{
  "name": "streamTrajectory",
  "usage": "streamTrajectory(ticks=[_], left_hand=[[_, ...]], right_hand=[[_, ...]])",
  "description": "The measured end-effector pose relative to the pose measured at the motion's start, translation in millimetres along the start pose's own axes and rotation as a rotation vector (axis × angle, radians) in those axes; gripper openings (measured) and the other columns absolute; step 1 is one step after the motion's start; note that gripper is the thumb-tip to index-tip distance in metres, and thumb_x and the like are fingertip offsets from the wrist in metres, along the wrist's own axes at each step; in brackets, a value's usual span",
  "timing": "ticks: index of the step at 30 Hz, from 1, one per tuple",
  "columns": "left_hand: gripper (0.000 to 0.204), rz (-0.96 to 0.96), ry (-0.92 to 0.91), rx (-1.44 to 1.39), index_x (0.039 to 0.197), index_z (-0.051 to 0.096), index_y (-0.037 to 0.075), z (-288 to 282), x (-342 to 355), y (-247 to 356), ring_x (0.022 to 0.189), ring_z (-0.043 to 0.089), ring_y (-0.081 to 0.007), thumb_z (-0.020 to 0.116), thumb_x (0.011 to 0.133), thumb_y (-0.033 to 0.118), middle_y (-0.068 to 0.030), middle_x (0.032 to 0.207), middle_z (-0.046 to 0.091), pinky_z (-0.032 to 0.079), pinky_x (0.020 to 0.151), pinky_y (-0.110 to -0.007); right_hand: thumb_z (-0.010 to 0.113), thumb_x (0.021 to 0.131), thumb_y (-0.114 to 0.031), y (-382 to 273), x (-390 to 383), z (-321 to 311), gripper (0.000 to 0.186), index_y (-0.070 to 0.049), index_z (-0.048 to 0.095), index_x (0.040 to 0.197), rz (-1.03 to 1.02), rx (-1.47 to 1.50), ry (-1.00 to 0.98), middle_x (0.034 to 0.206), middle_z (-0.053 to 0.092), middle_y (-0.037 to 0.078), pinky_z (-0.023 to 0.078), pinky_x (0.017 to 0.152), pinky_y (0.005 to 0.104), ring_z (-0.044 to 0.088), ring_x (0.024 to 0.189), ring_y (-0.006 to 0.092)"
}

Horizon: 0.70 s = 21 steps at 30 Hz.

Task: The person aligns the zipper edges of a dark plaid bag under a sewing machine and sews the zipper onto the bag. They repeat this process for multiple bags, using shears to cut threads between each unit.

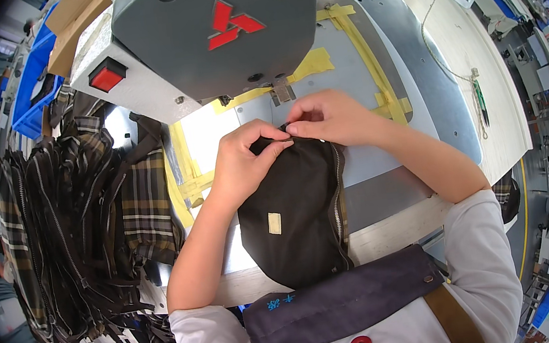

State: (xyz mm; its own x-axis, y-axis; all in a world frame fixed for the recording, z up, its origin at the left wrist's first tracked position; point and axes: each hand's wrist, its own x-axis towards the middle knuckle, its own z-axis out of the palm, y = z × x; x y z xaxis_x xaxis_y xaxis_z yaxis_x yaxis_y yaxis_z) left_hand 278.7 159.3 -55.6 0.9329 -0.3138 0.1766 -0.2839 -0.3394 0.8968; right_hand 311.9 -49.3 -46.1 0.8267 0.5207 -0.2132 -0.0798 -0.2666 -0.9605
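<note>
Left grip: the bare left hand [245,158] pinches the far edge of the bag between thumb and fingers.
Right grip: the bare right hand [330,120] pinches the same edge, fingertips close beside the left ones.
Black bag: the black fabric bag [295,196] lies near of the grey metal sewing-machine head [223,34], towards the bench's near edge.
Progress: the silver-toothed zip [337,215] and small cream label [275,223] look attached; the pinched edge is not under the silver metal presser foot [283,93], so it seems at hand-preparation; whether it carries stitching, I cannot tell.
Plaid pile: brown-and-black plaid fabric bags with zips [74,216] hang at left, apart from the 2 hands.
Containers: far left, a blue plastic bin [35,118] and brown cardboard box [75,28], contents unclear; the black bag's inside is hidden.
Bench: pale wooden bench [504,119], right.
</note>
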Motion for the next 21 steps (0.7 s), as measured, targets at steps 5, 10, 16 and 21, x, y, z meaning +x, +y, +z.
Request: streamTrajectory(ticks=[5, 10, 16, 21], left_hand=[[0.011, -0.138, -0.016, 0.087, 0.085, 0.067, 0.0, -0.9, 3.1, 8.3, 0.073, 0.063, -0.0143, 0.075, 0.079, 0.006, -0.0065, 0.079, 0.069, 0.049, 0.071, -0.027], [0.012, -0.181, 0.006, 0.022, 0.086, 0.066, -0.001, -3.0, 1.6, -0.7, 0.071, 0.061, -0.0118, 0.073, 0.081, 0.007, -0.006, 0.078, 0.069, 0.048, 0.07, -0.026], [0.012, -0.216, -0.025, -0.016, 0.086, 0.065, 0.0, -4.3, 2.8, -0.5, 0.075, 0.059, -0.0088, 0.074, 0.082, 0.007, -0.0029, 0.08, 0.067, 0.048, 0.071, -0.024], [0.013, -0.158, 0.038, 0.03, 0.086, 0.065, 0.001, 1.3, 0.7, -1.0, 0.085, 0.064, -0.0108, 0.075, 0.079, 0.004, -0.0035, 0.089, 0.068, 0.05, 0.076, -0.024]], right_hand=[[0.066, 0.09, -0.02, 17.7, 1.8, 4.7, 0.021, 0.0, 0.066, 0.096, 0.02, 0.156, 0.04, 0.087, 0.066, 0.004, 0.048, 0.073, 0.0263, 0.059, 0.08, 0.0104], [0.067, 0.089, -0.015, 16.5, -7.5, 9.0, 0.022, 0.002, 0.065, 0.101, -0.126, 0.161, 0.012, 0.088, 0.066, 0.005, 0.048, 0.074, 0.026, 0.06, 0.083, 0.0103], [0.067, 0.088, -0.012, 14.9, -9.5, 11.6, 0.019, 0.004, 0.065, 0.1, 0.005, 0.098, 0.106, 0.087, 0.067, 0.007, 0.05, 0.071, 0.0256, 0.062, 0.079, 0.0103], [0.067, 0.087, -0.01, 16.7, -7.3, 15.9, 0.016, 0.004, 0.065, 0.094, 0.001, 0.092, 0.152, 0.082, 0.068, 0.007, 0.05, 0.067, 0.0255, 0.062, 0.074, 0.0092]])
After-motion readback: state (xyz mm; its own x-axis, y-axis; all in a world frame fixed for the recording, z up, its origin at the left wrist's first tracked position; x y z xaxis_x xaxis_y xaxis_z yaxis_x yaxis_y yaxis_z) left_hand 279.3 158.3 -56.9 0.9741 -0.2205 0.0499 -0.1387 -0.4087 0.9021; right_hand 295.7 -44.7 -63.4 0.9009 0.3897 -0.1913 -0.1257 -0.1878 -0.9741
